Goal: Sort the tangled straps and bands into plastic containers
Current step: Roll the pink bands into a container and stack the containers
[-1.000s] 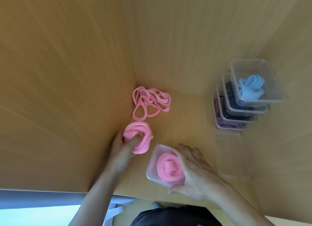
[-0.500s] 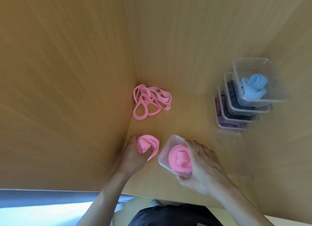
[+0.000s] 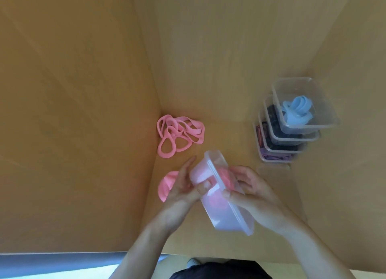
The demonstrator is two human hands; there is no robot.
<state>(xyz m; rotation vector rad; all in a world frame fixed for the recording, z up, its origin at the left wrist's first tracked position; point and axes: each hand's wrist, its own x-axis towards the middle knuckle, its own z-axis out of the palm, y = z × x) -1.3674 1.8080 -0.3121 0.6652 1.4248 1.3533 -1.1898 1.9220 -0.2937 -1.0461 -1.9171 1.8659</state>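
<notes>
Rolled pink band [image 3: 166, 187], judged soft, light and springy, best pinched across its coil, sat behind the left hand [image 3: 183, 193], which with the right hand [image 3: 254, 191] gripped a tilted clear plastic container [image 3: 221, 205] holding another pink roll [image 3: 226, 177]; tangled pink bands [image 3: 179, 134] lay beyond, and stacked containers [image 3: 292, 84] held blue, black and purple bands.

Light wooden panels [image 3: 73, 111] enclose a matching desktop [image 3: 229, 145] on three sides; a bluish strip [image 3: 52, 266] lies below.

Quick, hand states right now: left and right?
Left hand: holds the container by its side, a pink roll behind it.
Right hand: grips the container's rim.
</notes>
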